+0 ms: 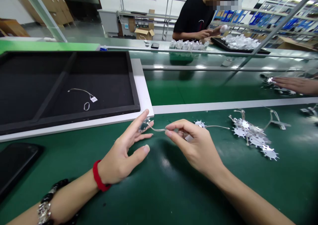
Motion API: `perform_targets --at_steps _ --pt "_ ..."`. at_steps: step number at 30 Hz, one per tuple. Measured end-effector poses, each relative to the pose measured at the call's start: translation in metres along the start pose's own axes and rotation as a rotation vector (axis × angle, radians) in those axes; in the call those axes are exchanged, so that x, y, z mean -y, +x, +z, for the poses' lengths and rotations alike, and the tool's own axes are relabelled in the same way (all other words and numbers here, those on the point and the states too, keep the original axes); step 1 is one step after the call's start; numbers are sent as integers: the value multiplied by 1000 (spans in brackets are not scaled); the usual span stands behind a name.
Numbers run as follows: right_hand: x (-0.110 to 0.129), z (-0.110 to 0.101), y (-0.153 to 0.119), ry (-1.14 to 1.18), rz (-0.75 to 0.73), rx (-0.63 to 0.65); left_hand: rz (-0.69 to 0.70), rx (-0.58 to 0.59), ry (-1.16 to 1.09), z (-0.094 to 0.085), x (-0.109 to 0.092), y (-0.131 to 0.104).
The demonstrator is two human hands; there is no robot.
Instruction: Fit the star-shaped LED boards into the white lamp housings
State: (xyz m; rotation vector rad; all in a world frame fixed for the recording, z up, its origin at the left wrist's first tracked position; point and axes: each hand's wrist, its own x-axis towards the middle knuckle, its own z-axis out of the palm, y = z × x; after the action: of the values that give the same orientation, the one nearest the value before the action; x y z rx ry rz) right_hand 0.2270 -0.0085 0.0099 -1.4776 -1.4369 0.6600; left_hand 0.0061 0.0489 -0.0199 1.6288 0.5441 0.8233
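Thin pale wires [158, 130] run between my two hands above the green table. My right hand [196, 145] pinches them between thumb and fingertips, and a small white tag [188, 138] hangs under its fingers. A small shiny part [144, 125] at the wires' other end lies against the fingers of my left hand [124, 155]. That hand is open, its thumb held away from the part; whether two fingers clasp the part I cannot tell. Just behind my right hand lies a white toothed disc [199, 123] with a wire. Further right is a pile of similar toothed discs [250, 132] with wires.
A black divided tray [99, 61] at left holds a tagged wire and a small loop. A black object [18, 165] lies at the left edge. Another person's hand [295, 85] touches parts at right. Across the bench a person [191, 16] handles white pieces.
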Motion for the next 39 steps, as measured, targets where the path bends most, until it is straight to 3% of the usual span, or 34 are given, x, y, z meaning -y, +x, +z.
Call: perform_targets --at_steps 4,7,11,17,20,23,28,31,34,39 --pt "-8 -1 -3 -348 -431 -103 -72 4 -42 0 -2 3" --pt "-13 -1 -4 -528 -530 -98 -82 17 -45 0 -2 4" --pt "-13 0 -3 -566 -400 11 -67 18 -18 0 0 3" --pt "2 1 1 35 285 400 21 62 67 -1 5 1" --pt "6 3 2 196 421 477 51 88 110 -1 5 0" --pt "4 5 -1 109 355 437 60 96 141 0 5 -1" --pt "-9 9 -9 -447 -172 158 24 85 186 1 7 -1" --pt "-15 11 -12 -602 -365 104 8 116 185 1 8 0" --pt "-13 13 -13 -543 -331 132 11 181 174 3 6 0" --pt "0 11 -8 27 125 243 -151 172 -78 3 2 -1"
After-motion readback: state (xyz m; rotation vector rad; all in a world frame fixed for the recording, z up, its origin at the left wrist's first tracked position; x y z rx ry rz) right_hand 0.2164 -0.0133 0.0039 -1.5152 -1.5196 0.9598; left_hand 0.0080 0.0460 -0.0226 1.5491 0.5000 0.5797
